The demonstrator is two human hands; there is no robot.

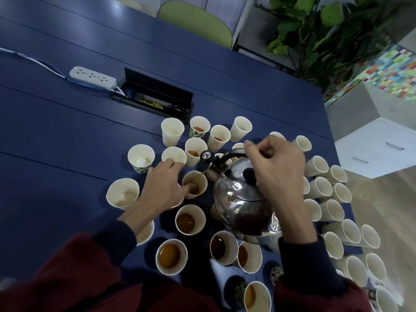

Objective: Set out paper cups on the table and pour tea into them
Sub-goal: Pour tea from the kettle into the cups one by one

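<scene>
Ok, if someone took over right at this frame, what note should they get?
Left hand holds the paper cup being filled. Right hand grips the tilted steel kettle by its handle, pouring. Done: tea in the near cups and three far cups. Left: the empty cups massed on the right, plus several on the left.

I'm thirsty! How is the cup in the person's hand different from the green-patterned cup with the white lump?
The held cup has brown tea in it; the patterned cup holds only a white lump. The left hand grips the held cup; nothing touches the patterned cup. The patterned cup shows green checks; the held cup looks plain. Both stand upright on the blue table.
</scene>
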